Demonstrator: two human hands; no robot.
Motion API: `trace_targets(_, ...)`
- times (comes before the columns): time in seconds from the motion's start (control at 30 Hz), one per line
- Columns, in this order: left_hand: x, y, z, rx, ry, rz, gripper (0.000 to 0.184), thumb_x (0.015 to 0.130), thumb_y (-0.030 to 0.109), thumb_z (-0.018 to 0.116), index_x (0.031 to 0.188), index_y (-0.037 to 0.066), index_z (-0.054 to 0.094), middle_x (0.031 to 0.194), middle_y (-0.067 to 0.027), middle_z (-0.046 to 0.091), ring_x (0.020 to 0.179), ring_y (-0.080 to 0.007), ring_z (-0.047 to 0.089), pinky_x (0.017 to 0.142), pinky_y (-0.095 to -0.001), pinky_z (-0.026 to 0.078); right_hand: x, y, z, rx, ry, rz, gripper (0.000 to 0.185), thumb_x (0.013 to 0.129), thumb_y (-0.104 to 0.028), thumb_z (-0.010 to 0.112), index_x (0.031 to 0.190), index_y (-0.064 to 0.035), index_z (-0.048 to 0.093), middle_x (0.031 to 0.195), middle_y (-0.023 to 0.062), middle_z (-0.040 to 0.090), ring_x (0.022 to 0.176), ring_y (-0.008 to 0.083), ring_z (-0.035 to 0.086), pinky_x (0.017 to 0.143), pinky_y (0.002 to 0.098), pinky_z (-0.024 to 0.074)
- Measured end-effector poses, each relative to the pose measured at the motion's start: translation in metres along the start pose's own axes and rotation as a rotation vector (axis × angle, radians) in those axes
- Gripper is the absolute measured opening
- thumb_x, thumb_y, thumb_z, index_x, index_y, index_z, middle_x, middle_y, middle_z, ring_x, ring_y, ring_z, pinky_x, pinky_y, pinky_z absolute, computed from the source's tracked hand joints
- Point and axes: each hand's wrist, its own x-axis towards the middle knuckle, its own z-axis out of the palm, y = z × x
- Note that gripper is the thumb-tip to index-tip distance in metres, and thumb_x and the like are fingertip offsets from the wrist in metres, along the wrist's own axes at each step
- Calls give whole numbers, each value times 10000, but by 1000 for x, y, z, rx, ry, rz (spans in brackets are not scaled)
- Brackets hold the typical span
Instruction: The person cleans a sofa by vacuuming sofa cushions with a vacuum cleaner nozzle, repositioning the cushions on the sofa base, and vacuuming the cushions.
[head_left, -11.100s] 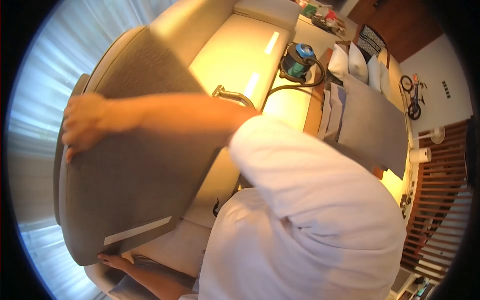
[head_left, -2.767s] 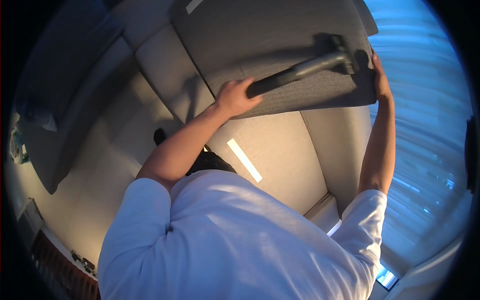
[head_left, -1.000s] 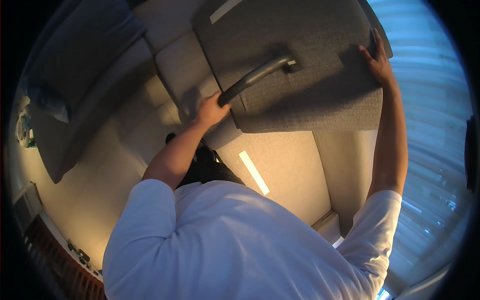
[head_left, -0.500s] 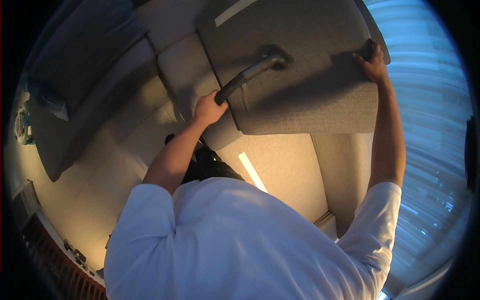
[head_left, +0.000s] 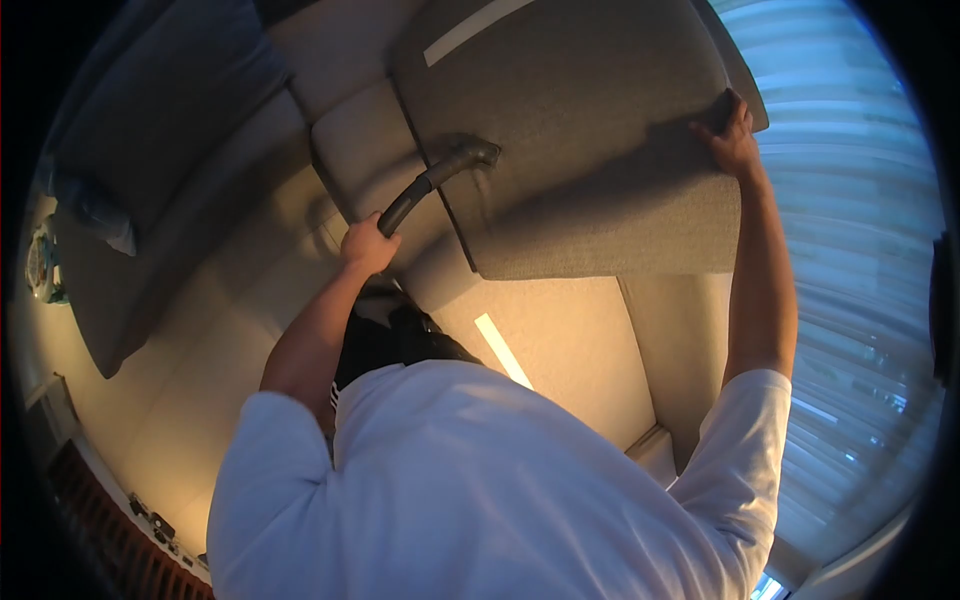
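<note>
**Curling my left fingers (head_left: 372,226) around a dark tube (head_left: 418,190) at the face of a grey cushion (head_left: 590,110)**

I hold the tube near its lower end, my left fingers closed round its smooth, hard-looking barrel. It rises in a gentle curve, with a joint partway along, then bends into a stubby head (head_left: 485,152) that lies at the cushion's woven surface; how firmly it presses, I can't tell.

The cushion is a broad, thick slab with rounded corners, tilted up above the pale sofa seat (head_left: 570,325). Its cloth looks coarse and finely flecked along the lit lower side, smoother where the light falls off. A flat whitish strip (head_left: 478,30) runs across its upper part, straight-edged against the grey. My right fingers (head_left: 738,112) hook over its far edge, thumb spread apart on the face, holding it there.

Below, the seat glows a warm cream, plain and taut, with another straight pale strip (head_left: 502,350) on it. Beside my right arm hangs a thin, blue-lit curtain (head_left: 840,260) in soft, rippling folds.

My white shirt (head_left: 490,480) is loose, creased cotton-like cloth; my black trousers (head_left: 395,335) show narrow white stripes at the side. Reddish-brown slats (head_left: 110,530) stand in a row at the lower left. Any lettering on the tube is too dark to read.
</note>
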Motion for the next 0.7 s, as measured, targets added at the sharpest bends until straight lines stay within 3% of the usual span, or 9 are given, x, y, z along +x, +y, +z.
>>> trace_targets(0.1,-9,43,-1,-110,211,138,448,813,333,709,1187,90,671,1018,-176,738,1004,-372,696,881,-456,554,4,-16,-7,-22,-3,13,1124,752,-570,813,1570,-94,206,1501,318,369,1372,472,452,1132,506,417)
trace_targets(0.17,-2,80,-5,-57,81,94,406,816,338,702,1132,86,671,1003,-211,720,1013,-412,673,866,-484,544,3,-20,-13,1,-28,14,1121,755,-571,810,1570,-94,207,1501,319,370,1373,473,452,1132,505,417)
trace_targets(0.33,10,-31,19,121,43,36,547,809,355,721,1291,106,656,1065,-177,739,1038,-365,699,931,-443,549,-4,1,-9,-10,19,-33,1123,757,-594,798,1572,-93,209,1498,318,378,1370,472,454,1125,503,421)
trace_targets(0.4,-15,-12,0,-12,76,68,553,808,352,725,1287,86,653,1067,-184,737,1032,-360,703,923,-442,552,-4,-15,-11,-6,-14,50,1095,789,-620,764,1574,-88,216,1506,314,377,1378,475,443,1127,502,417)
trace_targets(0.5,-32,69,-11,-286,257,269,550,806,337,733,1259,37,651,1018,-203,738,969,-352,721,887,-448,565,4,-26,-13,33,63,69,945,879,-608,690,1555,-70,308,1523,286,396,1405,431,435,1142,477,397)
trace_targets(0.57,-40,152,-23,-336,177,366,595,846,437,743,1248,9,646,974,-249,725,920,-380,726,834,-455,570,20,-18,-20,534,-13,114,821,957,-593,601,1546,-66,381,1543,251,414,1455,373,391,1166,450,356)
trace_targets(0.6,-42,184,-21,-311,210,432,623,855,499,739,1240,17,648,917,-238,726,903,-388,725,827,-463,571,25,-10,-21,542,-20,94,821,957,-593,601,1546,-66,381,1543,251,414,1455,373,391,1166,450,356)
trace_targets(0.67,-39,228,-16,-272,54,496,603,875,427,734,1301,21,603,926,-233,726,905,-397,721,841,-466,570,25,6,-20,899,-62,53,776,991,-584,550,1548,-64,403,1549,229,427,1494,323,334,1185,431,315)
trace_targets(0.7,-29,222,-6,-276,51,491,603,875,427,734,1301,21,603,926,-233,726,905,-397,721,841,-466,570,17,6,-19,897,-68,53,776,991,-584,550,1548,-64,403,1549,229,427,1494,323,334,1185,431,315)
